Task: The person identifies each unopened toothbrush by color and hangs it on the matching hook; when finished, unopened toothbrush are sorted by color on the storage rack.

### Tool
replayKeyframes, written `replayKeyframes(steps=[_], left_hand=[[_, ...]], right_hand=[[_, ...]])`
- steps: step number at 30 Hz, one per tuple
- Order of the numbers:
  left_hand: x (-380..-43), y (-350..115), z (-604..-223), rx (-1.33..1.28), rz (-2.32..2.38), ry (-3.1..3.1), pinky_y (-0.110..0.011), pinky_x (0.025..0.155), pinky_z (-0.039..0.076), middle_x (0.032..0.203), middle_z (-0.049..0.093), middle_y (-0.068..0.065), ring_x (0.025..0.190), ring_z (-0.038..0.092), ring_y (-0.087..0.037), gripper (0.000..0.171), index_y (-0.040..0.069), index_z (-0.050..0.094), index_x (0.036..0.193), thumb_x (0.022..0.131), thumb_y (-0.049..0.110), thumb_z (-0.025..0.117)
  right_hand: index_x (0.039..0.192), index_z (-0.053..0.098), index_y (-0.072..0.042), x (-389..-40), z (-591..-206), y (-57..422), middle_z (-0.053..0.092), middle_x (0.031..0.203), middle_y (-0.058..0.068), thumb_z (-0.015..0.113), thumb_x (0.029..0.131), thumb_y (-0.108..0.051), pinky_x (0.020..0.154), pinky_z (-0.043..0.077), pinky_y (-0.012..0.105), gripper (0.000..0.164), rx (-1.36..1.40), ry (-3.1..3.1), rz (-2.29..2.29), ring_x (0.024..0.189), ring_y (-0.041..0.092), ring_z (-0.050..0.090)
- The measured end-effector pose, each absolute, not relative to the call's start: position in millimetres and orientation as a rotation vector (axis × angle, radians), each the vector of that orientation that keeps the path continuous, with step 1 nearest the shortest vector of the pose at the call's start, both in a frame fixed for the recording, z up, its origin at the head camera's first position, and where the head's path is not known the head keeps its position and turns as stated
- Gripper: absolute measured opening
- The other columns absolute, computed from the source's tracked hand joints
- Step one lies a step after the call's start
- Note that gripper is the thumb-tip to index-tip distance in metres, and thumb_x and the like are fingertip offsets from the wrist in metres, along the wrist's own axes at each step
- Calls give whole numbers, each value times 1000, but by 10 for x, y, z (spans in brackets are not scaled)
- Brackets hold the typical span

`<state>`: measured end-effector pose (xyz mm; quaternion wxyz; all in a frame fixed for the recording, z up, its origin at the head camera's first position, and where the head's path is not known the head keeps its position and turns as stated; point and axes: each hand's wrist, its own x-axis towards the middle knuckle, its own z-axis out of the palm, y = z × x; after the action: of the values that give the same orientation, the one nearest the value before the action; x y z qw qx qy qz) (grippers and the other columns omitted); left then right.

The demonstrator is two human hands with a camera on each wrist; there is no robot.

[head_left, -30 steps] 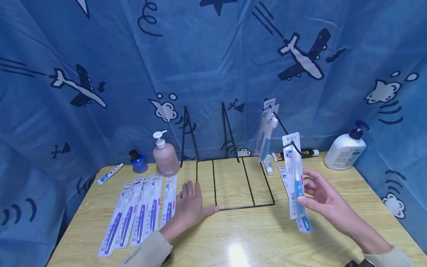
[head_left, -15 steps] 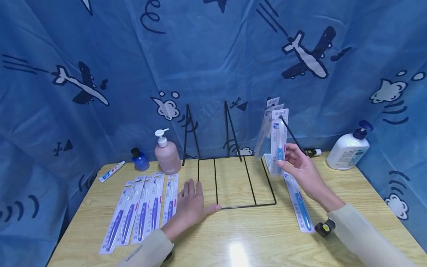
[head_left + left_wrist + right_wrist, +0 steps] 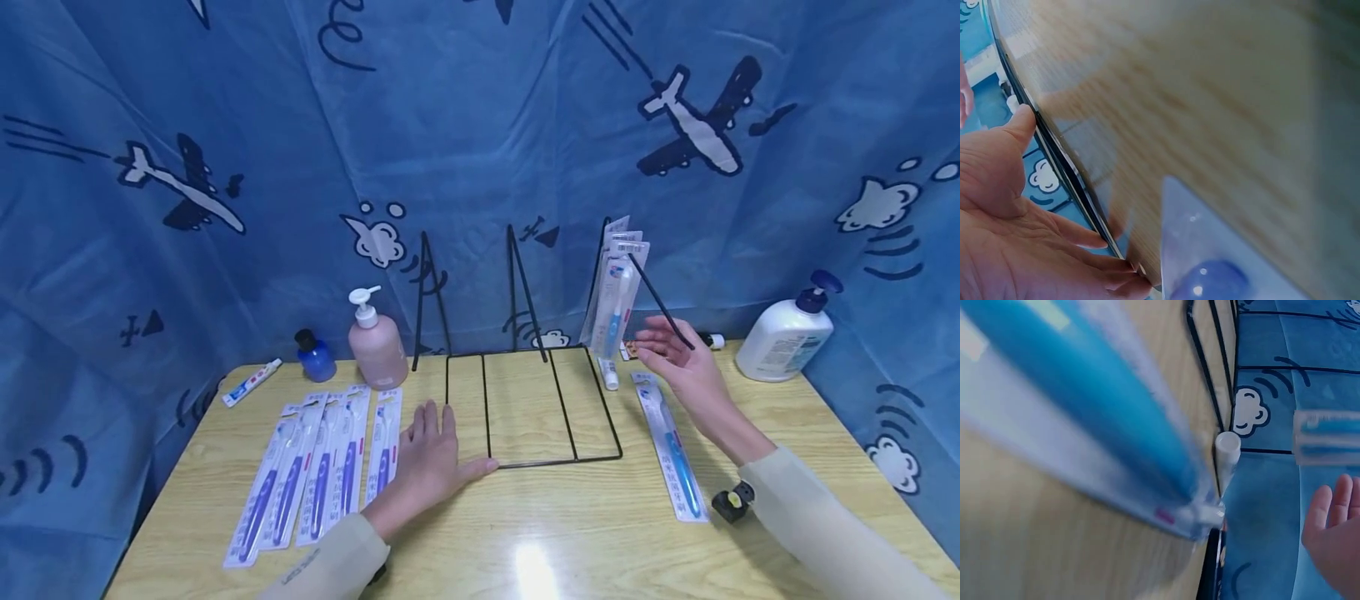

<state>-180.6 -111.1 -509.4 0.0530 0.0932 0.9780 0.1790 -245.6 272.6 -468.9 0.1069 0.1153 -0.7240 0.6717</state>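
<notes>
My right hand (image 3: pixel 686 362) is beside the right hook of a black wire rack (image 3: pixel 532 464), fingers loosely spread and holding nothing. Several packaged blue toothbrushes (image 3: pixel 619 304) hang from that hook, just left of the fingertips. In the right wrist view, a gap separates the hand (image 3: pixel 1341 534) from the hanging packs (image 3: pixel 1327 437). My left hand (image 3: pixel 433 458) lies flat on the table, its thumb at the rack's front left corner. One more blue toothbrush pack (image 3: pixel 675 458) lies on the table below my right hand. Purple toothbrush packs (image 3: pixel 288 483) lie left of my left hand.
A pink pump bottle (image 3: pixel 377 354), a small blue bottle (image 3: pixel 315 358) and a toothpaste tube (image 3: pixel 252 383) stand or lie at the back left. At the back right is a white pump bottle (image 3: pixel 786 337). A blue curtain (image 3: pixel 465 125) closes off the back.
My right hand has carried a blue toothbrush pack back along the right hook, let it go beside the other hanging packs and drawn slightly away. The left hand has stayed in place.
</notes>
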Motion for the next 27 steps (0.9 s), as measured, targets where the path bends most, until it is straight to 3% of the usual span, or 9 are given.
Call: replayKeyframes(steps=[8, 11, 15, 19, 23, 27], left_hand=[[-1773, -1089, -5074, 308, 585, 2966, -68, 125, 23, 171, 19, -39, 160, 17, -55, 116, -12, 32, 165, 95, 72, 73], [-1788, -1110, -5115, 321, 579, 2980, -68, 125, 22, 171, 19, -39, 160, 17, -55, 117, -12, 32, 165, 95, 73, 71], [-1801, -1141, -5162, 334, 590, 2996, -70, 124, 22, 171, 19, -39, 159, 16, -56, 119, -12, 32, 165, 94, 76, 69], [-1795, -1156, -5179, 329, 616, 2989, -71, 124, 21, 171, 17, -40, 159, 16, -56, 119, -12, 32, 165, 94, 76, 70], [-1792, -1164, -5190, 332, 601, 2992, -71, 125, 20, 172, 16, -39, 160, 15, -56, 119, -11, 30, 166, 94, 76, 69], [-1793, -1170, -5184, 346, 632, 2987, -71, 124, 20, 171, 17, -40, 159, 15, -56, 118, -12, 30, 165, 94, 74, 70]], right_hand=[[155, 45, 5, -2020, -4847, 2962, 63, 138, 25, 65, 109, -11, 88, 54, 17, 53, 100, -2587, 1697, 106, 2, 62], [158, 41, 8, -1868, -4912, 3017, 61, 139, 27, 68, 108, -16, 83, 57, 22, 62, 3, -2700, 1677, 104, 7, 63], [160, 36, 12, -1742, -4917, 3075, 61, 140, 28, 74, 106, -28, 81, 57, 24, 78, -105, -2835, 1573, 113, 22, 64], [156, 38, 17, -1687, -4916, 3121, 66, 129, 24, 79, 103, -31, 81, 54, 28, 82, -143, -2954, 1454, 113, 30, 65], [147, 47, 21, -1672, -4948, 3159, 68, 109, 12, 82, 100, -24, 75, 50, 28, 74, -153, -3003, 1455, 98, 23, 61], [135, 62, 17, -1676, -4952, 3194, 62, 95, 4, 84, 98, -24, 72, 45, 29, 60, -198, -3043, 1471, 88, 19, 54]])
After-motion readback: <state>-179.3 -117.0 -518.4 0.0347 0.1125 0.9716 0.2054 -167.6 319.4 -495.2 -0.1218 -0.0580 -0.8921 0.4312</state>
